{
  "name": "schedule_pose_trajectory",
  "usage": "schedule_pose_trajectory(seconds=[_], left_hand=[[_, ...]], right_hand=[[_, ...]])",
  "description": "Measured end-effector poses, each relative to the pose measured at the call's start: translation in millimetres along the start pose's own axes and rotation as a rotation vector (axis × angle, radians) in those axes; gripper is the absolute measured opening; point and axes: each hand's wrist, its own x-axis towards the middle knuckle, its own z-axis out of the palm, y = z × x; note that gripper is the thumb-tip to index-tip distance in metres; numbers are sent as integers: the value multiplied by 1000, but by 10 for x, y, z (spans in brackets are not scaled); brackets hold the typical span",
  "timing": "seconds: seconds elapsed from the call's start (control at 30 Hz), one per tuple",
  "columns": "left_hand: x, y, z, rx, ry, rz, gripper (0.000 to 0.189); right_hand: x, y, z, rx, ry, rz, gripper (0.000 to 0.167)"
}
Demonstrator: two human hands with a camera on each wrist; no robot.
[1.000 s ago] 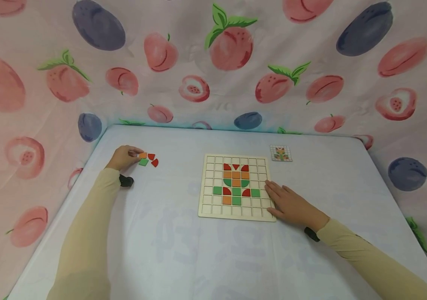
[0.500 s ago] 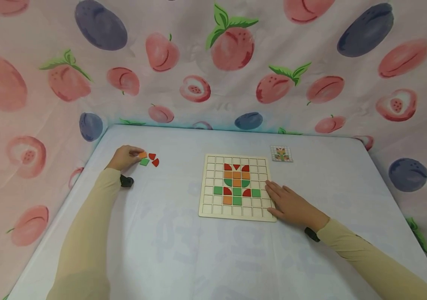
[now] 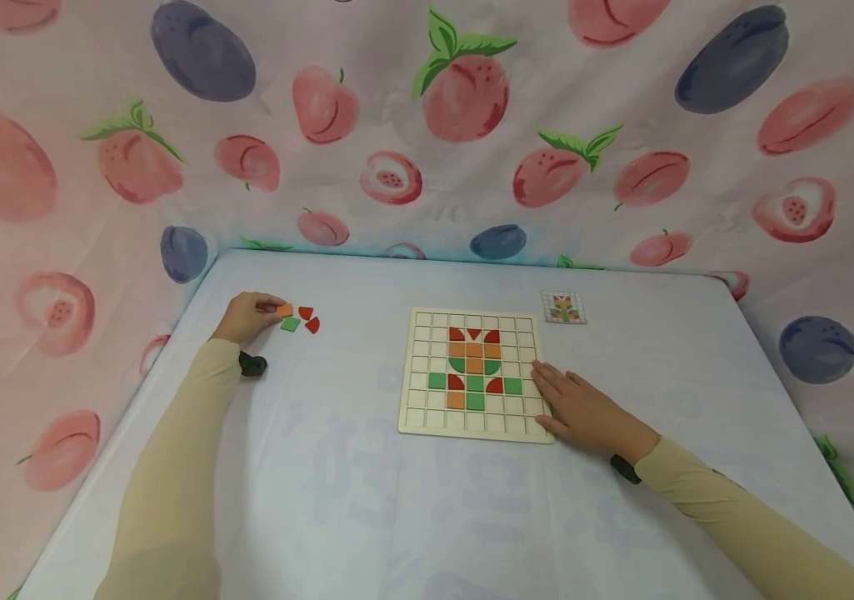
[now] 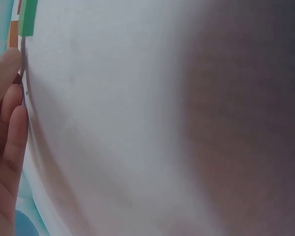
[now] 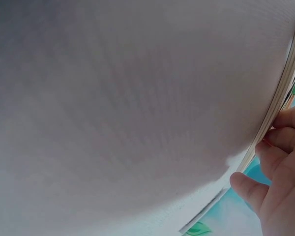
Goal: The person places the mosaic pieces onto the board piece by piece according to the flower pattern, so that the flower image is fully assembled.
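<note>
At the table's far left, my left hand [image 3: 247, 315] pinches an orange square tile [image 3: 285, 310] at its edge between thumb and fingers. Close beside that tile lie a green square tile [image 3: 290, 324] and two red quarter-round tiles [image 3: 312, 325]. The left wrist view shows the thumb [image 4: 5, 71] against the orange tile [image 4: 13, 35], with the green tile [image 4: 27, 18] nearer the camera. My right hand [image 3: 584, 408] rests with straight fingers on the right edge of a wooden grid board [image 3: 516, 425]. Red, orange and green tiles form a flower-like pattern on the board.
A small pattern card [image 3: 564, 307] with a similar coloured figure lies behind the board, to its right. White cloth [image 3: 352, 500] covers the table. Fruit-printed curtains [image 3: 456, 183] stand along the back and sides.
The orange tile has shifted very slightly left with my left hand, widening its gap from the red tiles. My right hand and the board stay where they were.
</note>
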Motion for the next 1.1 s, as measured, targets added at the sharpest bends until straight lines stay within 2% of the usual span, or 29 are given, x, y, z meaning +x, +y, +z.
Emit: schedule_pose_trajectory(seconds=[0.27, 0.43, 0.57, 0.8, 0.97, 1.1], left_hand=[[12, -13, -5, -22, 26, -2, 35], [17, 101, -5, -11, 71, 59, 34], [-3, 285, 11, -41, 84, 114, 34], [-82, 717, 136, -60, 63, 144, 35], [-178, 1016, 263, -36, 23, 232, 33], [-269, 1202, 386, -18, -11, 308, 33]], right_hand=[[2, 4, 6, 6, -15, 7, 73], [-3, -4, -4, 9, -5, 4, 72], [-11, -10, -15, 8, 6, 0, 72], [-19, -9, -4, -4, 29, -12, 72], [-17, -13, -17, -6, 36, -21, 72], [-7, -9, -17, -19, 13, -11, 73]])
